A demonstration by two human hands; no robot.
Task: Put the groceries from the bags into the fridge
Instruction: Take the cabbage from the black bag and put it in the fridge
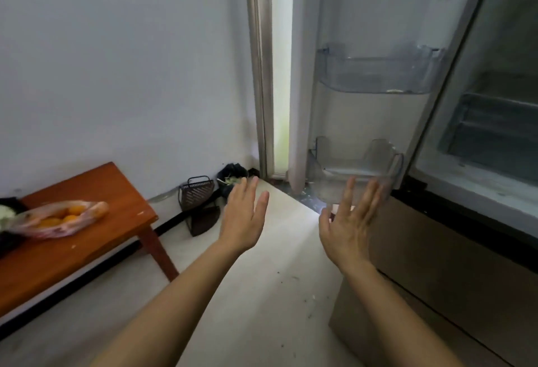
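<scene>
Cream floor [262, 279] shows beneath both my hands, which are stretched out ahead of me and hold nothing. My left hand [244, 215] is flat, palm turned inward, fingers straight and close together, with the thumb standing a little apart. My right hand [349, 221] is spread wider, back toward me, fingers fanned and straight. Its fingertips show against the clear lower door bin [355, 174], and I cannot tell whether they touch it.

To the right the fridge [489, 122] stands open, its inside dim, with a drawer visible deep within. The fridge door [372, 17] is swung away from me and carries a second clear bin [378, 72] higher up. Below the open compartment is a beige drawer front [436, 279].

At the near left is the surface [87, 250], a reddish-brown wooden table against the white wall [116, 61]. On it lies a thin plastic bag [58, 218] with round orange fruit inside, well apart from my hands and from the fridge. Something black and something pale sit at the surface's left edge, cut off by the frame.

On the floor by the far wall are a dark slatted basket [196, 192] and a black bag [233, 177] with green scraps at its mouth. A narrow bright doorway gap [281, 75] runs up between the wall and the fridge door.
</scene>
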